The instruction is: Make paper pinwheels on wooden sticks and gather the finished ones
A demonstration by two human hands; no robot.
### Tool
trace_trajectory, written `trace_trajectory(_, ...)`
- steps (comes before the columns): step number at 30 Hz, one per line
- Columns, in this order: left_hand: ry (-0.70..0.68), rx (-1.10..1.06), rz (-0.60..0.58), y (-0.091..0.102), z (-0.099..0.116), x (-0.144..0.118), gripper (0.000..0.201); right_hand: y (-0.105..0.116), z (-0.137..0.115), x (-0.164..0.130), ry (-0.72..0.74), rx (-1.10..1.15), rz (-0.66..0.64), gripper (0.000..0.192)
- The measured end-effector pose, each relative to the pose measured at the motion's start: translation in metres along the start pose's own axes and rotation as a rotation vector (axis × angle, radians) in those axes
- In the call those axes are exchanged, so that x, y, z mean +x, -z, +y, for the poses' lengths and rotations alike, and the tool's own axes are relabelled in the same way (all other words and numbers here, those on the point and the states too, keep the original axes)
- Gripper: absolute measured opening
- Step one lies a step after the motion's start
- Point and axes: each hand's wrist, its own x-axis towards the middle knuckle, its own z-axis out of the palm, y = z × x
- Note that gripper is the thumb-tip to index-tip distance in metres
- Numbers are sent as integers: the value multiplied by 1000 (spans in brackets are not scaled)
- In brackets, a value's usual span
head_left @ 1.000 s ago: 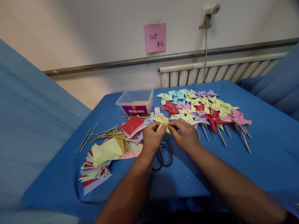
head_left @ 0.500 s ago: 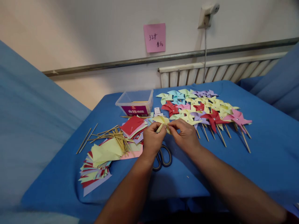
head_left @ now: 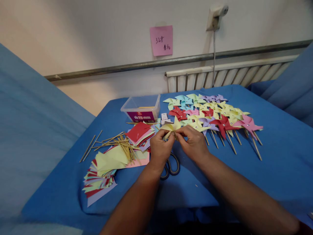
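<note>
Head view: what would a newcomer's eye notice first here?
First, the two hands at the center: left hand and right hand pinch a yellow paper pinwheel between them. Behind to the right lies a bright spread of finished pinwheels; to the left, colored paper squares and wooden sticks.

Scissors (head_left: 170,165) blades apparently hidden under hands

Open blue cloth (head_left: 281,163) to the right front and bare cloth along the near edge, free for passing. Far right blocked by rows of finished pinwheels (head_left: 215,114), sticks pointing toward the near side. Left side crowded: fanned paper squares (head_left: 104,166), loose wooden sticks (head_left: 114,140), a red-topped paper stack (head_left: 139,132). Clear plastic box (head_left: 142,107) at the far middle. Scissors (head_left: 171,164) flat just beneath both wrists
</note>
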Motion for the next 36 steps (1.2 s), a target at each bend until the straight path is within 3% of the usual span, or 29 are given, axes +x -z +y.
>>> trace_trajectory(14, 56, -95, -5, -2, -6, 2, 10, -3, 1, 0, -76, 115, 32, 8)
trace_trajectory(19, 70, -124, -1, -3, -10, 1, 13, -5, 3, 3, -148, 214, 116, 3)
trace_trajectory(21, 86, -152, -8, -3, -11, 1, 14, -8, 4, 3, -243, 327, 114, 12)
trace_trajectory(25, 116, -174, -11, -3, -10, 0, 15, -16, 4, 3, -467, 695, 83, 46)
trace_trajectory(29, 125, -204, -11, -3, -10, 0, 17, -18, 4, 6, -568, 865, 84, 63)
trace_trajectory(36, 149, -249, -44, -2, -6, 0, 17, -12, 7, 8, -584, 912, -77, 38)
